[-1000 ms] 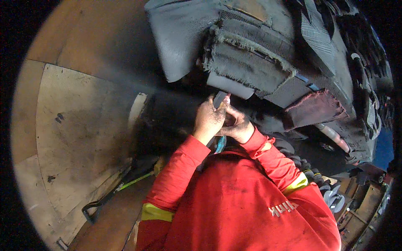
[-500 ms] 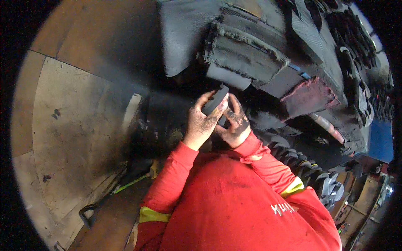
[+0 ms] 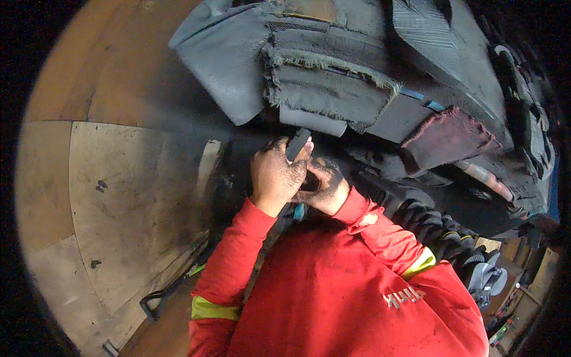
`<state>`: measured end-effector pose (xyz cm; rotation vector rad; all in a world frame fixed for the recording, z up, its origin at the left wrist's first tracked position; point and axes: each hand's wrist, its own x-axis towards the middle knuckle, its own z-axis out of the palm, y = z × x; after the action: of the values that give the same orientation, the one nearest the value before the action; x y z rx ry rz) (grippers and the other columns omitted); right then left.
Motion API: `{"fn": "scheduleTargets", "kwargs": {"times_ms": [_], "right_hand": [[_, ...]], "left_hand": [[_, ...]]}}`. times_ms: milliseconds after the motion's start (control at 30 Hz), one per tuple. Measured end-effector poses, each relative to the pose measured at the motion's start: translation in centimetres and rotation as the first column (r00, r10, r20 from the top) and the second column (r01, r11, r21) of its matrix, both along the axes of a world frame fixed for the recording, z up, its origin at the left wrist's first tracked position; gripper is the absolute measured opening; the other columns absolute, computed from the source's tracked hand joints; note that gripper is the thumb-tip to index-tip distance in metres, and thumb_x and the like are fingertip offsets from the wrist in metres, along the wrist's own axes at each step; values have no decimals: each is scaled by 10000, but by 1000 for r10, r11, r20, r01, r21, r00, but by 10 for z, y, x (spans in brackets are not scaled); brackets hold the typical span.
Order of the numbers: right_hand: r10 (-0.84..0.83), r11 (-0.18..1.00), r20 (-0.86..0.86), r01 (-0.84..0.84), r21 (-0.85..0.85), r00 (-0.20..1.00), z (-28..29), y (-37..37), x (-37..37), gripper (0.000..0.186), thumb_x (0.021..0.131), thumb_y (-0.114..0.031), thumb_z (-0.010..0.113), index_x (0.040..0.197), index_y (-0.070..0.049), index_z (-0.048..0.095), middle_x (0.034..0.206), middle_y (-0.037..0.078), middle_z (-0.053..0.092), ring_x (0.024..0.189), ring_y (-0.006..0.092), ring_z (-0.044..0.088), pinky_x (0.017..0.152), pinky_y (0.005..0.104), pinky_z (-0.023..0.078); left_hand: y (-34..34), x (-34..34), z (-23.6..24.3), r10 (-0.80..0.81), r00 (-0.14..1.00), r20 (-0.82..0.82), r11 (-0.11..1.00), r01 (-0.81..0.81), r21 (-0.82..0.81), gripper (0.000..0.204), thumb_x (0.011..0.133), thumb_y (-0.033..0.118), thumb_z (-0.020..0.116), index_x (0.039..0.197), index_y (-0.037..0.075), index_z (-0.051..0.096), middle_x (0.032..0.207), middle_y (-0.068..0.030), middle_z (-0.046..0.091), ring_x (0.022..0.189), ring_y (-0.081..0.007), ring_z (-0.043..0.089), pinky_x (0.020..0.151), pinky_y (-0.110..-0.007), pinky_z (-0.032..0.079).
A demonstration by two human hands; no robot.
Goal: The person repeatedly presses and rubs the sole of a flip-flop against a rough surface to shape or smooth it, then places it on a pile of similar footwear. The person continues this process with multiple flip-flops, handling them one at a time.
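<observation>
My left hand (image 3: 275,174), dirtied with black dust, grips a dark grey slab-like piece (image 3: 297,143), thumb along it and fingers curled round. My right hand (image 3: 324,183), also blackened, is closed round the same piece just to the right and slightly lower, partly hidden by the left. The piece is tilted and sits just below a grey roll (image 3: 312,122) at the front of a dust-covered bench hung with frayed grey cloth (image 3: 330,89); whether it touches anything there I cannot tell.
A maroon cloth (image 3: 446,140) and a pale tube (image 3: 482,181) are at the bench's right. Dark soles (image 3: 428,220) are stacked below them. Plywood boards (image 3: 119,220) cover the left side, with a black handle (image 3: 157,297) low down. Wooden trays (image 3: 529,279) lie at lower right.
The bench and boards have shifted in the view as my head moved. Both hands still hold the piece; their grip and its tilt have changed slightly, and they appear further left.
</observation>
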<state>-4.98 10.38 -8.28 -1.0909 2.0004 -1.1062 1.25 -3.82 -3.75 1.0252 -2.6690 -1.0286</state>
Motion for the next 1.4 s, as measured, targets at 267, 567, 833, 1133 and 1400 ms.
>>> {"fn": "scheduleTargets", "kwargs": {"times_ms": [267, 567, 833, 1133, 1400], "right_hand": [[44, 997, 639, 10, -80, 768, 2, 1, -25, 752, 780, -108, 844, 1419, -22, 457, 1194, 66, 663, 1117, 162, 604, 964, 321, 491], [-9, 975, -234, 60, 212, 972, -3, 20, -27, 797, 654, -466, 853, 1341, -153, 597, 965, 178, 582, 872, 347, 612, 745, 423, 528], [7, 963, -520, 135, 235, 854, -2, 28, -15, 740, 751, -450, 781, 1399, -199, 527, 1129, 262, 513, 958, 445, 593, 734, 493, 541], [-120, 986, -124, 133, 103, 985, 7, 6, 6, 627, 656, -254, 897, 1199, -84, 633, 875, 91, 564, 831, 238, 605, 728, 364, 513], [-7, 1000, 824, 15, -2, 566, 23, -2, -10, 763, 746, -289, 877, 1388, -129, 495, 781, -31, 595, 605, 57, 495, 489, 229, 378]], "left_hand": [[9, -29, -19, 38, 997, 73, 998, -41, 45, 543, 871, 492, 667, 1041, -22, 704, 843, -204, 706, 770, -407, 690, 717, -481, 536], [23, -15, -36, 148, 937, -315, 954, -51, 297, 363, 878, 389, 717, 969, 38, 709, 877, -199, 699, 731, -365, 690, 634, -433, 529], [29, 2, -34, 203, 894, -399, 859, 33, 510, 351, 885, 332, 739, 1095, 53, 700, 970, -170, 717, 853, -291, 711, 723, -349, 537], [1, 8, -25, 10, 901, -433, 874, 203, 442, 327, 864, 267, 742, 1113, 55, 724, 1005, -109, 723, 946, -245, 621, 846, -348, 496], [-24, 7, -29, -63, 947, -315, 835, 223, 503, 303, 855, 274, 722, 1053, 45, 725, 945, -105, 727, 871, -265, 644, 786, -372, 499]]}}
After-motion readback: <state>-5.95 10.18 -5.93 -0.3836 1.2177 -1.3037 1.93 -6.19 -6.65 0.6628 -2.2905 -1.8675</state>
